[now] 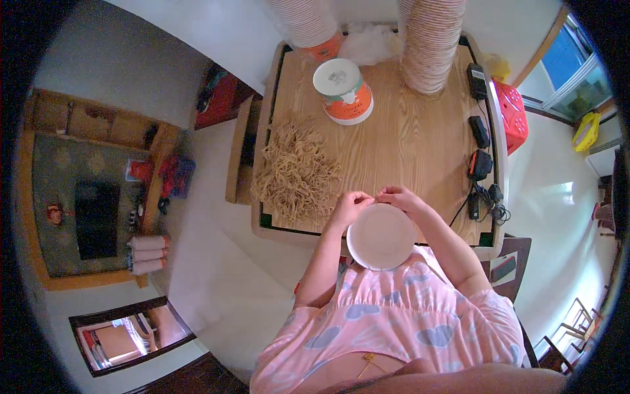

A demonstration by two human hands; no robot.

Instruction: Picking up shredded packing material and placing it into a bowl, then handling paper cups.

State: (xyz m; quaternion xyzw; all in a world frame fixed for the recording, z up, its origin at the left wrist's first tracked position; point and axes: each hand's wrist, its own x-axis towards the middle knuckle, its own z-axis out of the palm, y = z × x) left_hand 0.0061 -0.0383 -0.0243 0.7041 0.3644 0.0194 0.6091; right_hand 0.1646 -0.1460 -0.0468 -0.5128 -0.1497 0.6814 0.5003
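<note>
A round white paper tub [381, 238] sits between my forearms at the near table edge, its circular face toward me. At its far rim, my left hand [352, 207] is closed in a pinch on the left. My right hand [401, 198] pinches close beside it, fingertips nearly meeting the left ones. Whatever lies between the fingers is too small to make out. Left of my hands is a loose heap of tan cords [298, 172]. Farther off stands an orange and white printed paper tub [346, 98] with a pale top.
Tall stacks of nested white tubs [430, 46] and orange-based tubs [303, 23] rise at the far side, with clear plastic wrap [369, 44] between. Black adapters [481, 164] and tangled cables [491, 197] line the right edge. A red plastic stool [510, 117] stands beyond the table [400, 151].
</note>
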